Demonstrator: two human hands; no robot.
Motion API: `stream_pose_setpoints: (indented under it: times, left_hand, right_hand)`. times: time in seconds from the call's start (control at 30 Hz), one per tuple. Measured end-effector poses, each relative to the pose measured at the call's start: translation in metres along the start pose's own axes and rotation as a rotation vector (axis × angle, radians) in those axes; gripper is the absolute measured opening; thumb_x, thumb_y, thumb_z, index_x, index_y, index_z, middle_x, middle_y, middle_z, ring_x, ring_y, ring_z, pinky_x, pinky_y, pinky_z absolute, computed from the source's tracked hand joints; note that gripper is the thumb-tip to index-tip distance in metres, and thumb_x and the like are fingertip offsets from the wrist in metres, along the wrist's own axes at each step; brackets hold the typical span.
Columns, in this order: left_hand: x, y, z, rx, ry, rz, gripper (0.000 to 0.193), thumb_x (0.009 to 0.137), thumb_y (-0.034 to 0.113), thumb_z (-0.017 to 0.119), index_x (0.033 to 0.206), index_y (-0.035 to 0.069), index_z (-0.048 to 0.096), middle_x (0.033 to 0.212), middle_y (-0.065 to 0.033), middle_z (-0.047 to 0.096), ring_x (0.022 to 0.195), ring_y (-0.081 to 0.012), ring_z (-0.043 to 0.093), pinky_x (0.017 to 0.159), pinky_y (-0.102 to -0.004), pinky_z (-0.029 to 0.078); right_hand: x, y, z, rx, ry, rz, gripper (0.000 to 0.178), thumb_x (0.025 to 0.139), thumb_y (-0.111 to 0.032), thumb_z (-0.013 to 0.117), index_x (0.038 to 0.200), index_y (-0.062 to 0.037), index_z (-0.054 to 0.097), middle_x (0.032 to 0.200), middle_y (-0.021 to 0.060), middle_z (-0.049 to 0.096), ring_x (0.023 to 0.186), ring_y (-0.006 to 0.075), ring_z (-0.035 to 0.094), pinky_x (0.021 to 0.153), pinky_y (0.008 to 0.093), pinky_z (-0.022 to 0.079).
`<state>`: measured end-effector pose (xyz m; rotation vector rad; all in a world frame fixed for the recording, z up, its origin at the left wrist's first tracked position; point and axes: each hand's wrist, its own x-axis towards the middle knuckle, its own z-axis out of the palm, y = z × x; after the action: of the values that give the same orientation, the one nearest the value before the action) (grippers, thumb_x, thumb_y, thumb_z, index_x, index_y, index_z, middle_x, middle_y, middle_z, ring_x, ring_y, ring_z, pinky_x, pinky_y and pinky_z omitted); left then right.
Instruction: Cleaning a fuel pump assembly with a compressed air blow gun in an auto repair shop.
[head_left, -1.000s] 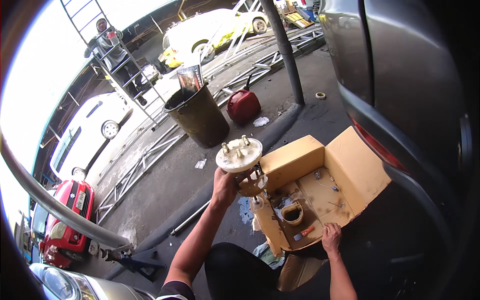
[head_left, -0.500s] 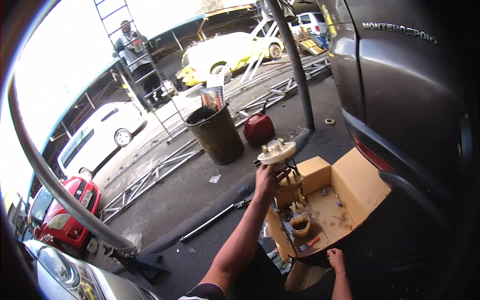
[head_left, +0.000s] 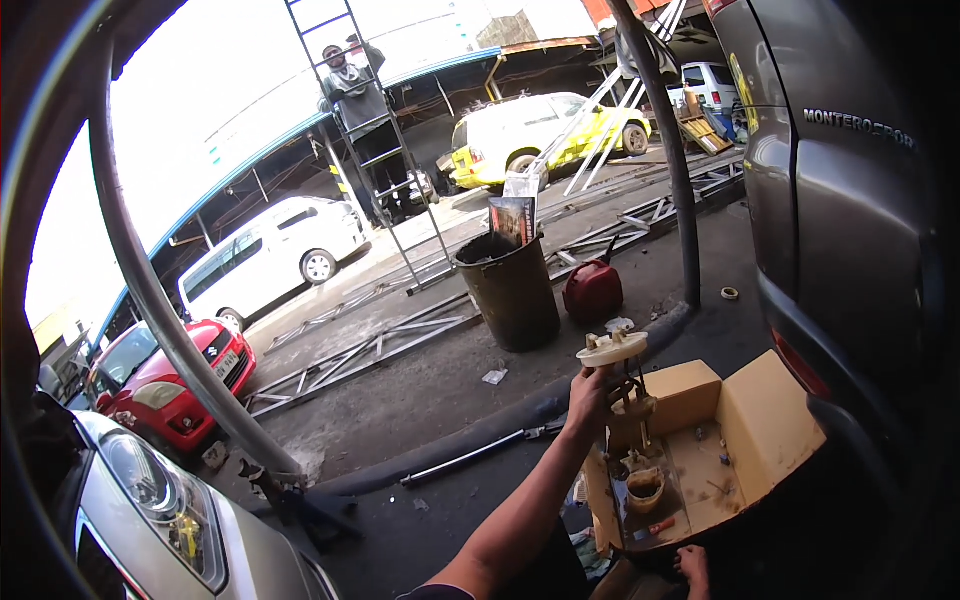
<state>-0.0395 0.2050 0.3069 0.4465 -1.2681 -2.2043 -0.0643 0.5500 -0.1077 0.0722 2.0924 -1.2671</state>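
A fuel pump assembly [head_left: 628, 385], with a round whitish flange on top and a dark metal frame below, is gripped upright in my left hand [head_left: 588, 398] just beneath the flange. It hangs over the left side of an open cardboard box [head_left: 770, 440]. Inside that box are a brownish plastic cup [head_left: 646, 490], a small brush with an orange-red handle [head_left: 660, 527] and several small loose parts. Stains darken the box floor. My right hand [head_left: 692, 568] is low by the box's near edge, its fingers curled with nothing visible in them.
A dark SUV [head_left: 850, 170] stands close on the right, a silver car [head_left: 170, 490] at lower left. Beyond the box are a large bin [head_left: 508, 295], a red fuel can [head_left: 593, 292], a leaning pole [head_left: 660, 150] and metal trusses [head_left: 370, 350]. A person [head_left: 365, 115] is at a ladder [head_left: 385, 155].
The view has swung, so the scene sits farther right and lower. My left hand still holds the pump assembly above the box. The person at the ladder has raised an arm.
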Motion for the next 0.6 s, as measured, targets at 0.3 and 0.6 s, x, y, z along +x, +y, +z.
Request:
stream_pose_setpoints:
  times: [0.3, 0.6]
  left_hand:
    - [0.0084, -0.0069, -0.0073, 0.014, -0.022, 0.061, 0.037, 0.101, 0.031, 0.067, 0.122, 0.002, 0.057, 0.101, -0.0090, 0.066, 0.088, -0.0218, 0.072, 0.078, -0.0349, 0.060]
    - [0.0018, -0.0021, -0.0056, 0.000, -0.020, 0.063, 0.041, 0.101, 0.029, 0.066, 0.126, -0.002, 0.055, 0.101, -0.0113, 0.068, 0.086, -0.0208, 0.072, 0.076, -0.0347, 0.060]
  right_hand:
    - [0.0005, 0.0030, -0.0025, -0.019, -0.013, -0.029, 0.022, 0.096, -0.015, 0.060, 0.102, 0.0036, 0.070, 0.078, 0.0112, 0.070, 0.060, 0.0184, 0.068, 0.052, 0.0319, 0.053]
    - [-0.0005, 0.0034, -0.0043, -0.023, -0.040, -0.044, 0.022, 0.097, -0.016, 0.060, 0.101, 0.0036, 0.068, 0.080, 0.0110, 0.070, 0.061, 0.0183, 0.067, 0.053, 0.0325, 0.053]
